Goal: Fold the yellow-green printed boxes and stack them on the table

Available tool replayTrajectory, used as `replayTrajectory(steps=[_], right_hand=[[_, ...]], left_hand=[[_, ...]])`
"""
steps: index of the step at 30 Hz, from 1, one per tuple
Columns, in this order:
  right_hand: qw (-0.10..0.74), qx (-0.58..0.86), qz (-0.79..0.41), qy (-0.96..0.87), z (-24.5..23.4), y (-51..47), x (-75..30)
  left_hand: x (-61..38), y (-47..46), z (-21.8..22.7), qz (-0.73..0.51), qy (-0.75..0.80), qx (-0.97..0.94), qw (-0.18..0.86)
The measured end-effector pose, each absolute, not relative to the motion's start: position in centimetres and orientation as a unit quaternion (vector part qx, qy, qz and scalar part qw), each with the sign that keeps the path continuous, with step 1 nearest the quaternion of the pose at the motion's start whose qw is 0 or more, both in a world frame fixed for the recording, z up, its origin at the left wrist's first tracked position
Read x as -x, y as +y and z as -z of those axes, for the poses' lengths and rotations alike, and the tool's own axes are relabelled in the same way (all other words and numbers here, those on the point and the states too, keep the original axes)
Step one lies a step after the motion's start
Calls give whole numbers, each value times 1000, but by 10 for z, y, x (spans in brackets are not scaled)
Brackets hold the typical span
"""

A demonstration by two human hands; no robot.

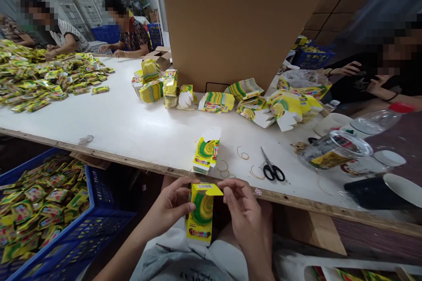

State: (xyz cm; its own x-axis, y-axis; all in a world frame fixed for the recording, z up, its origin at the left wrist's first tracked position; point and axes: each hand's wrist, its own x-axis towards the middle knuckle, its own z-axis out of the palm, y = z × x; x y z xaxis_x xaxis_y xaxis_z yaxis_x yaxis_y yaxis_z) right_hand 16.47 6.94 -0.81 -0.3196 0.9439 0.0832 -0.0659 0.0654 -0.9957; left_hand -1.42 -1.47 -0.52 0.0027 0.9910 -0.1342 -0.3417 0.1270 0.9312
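Note:
A small yellow and green printed carton point(201, 215) is held upright over my lap, just off the table's front edge. My left hand point(176, 202) grips it, thumb on the front panel and fingers behind its left side. My right hand point(242, 204) is curled at the top right corner, thumb and forefinger at the carton's yellow end flap, which sticks out sideways. Directly beyond, on the table, lies a stack of flattened cartons point(206, 151) with a white flap at its far end.
On the white table point(132, 127) are black-handled scissors point(273, 170), loose rubber bands point(243, 154), clear plastic jars point(336, 149) and a dark cup point(382, 191). Carton bundles line a tall cardboard sheet point(237, 22). A blue crate point(95, 193) of packets stands left. Other people sit around.

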Motion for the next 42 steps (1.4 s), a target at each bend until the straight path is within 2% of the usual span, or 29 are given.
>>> replayTrajectory(steps=[5, 7, 11, 19, 25, 36, 42], right_hand=[[311, 366, -628, -612, 7, 72, -167], [279, 374, -605, -645, 9, 71, -165], [275, 414, -514, -699, 10, 71, -160], [256, 429, -477, -723, 11, 66, -154], [284, 445, -418, -739, 16, 61, -144], [280, 393, -509, -713, 16, 66, -151], [270, 414, -508, -706, 16, 65, -153]], left_hand=[[11, -15, 7, -527, 508, -409, 545], [11, -17, 8, -519, 507, -424, 542], [12, -18, 5, -527, 466, -416, 576], [8, -17, 0, -546, 452, -379, 595], [7, -16, 2, -553, 451, -373, 593], [4, -18, -1, -557, 462, -355, 592], [4, -16, 0, -554, 479, -360, 577]])
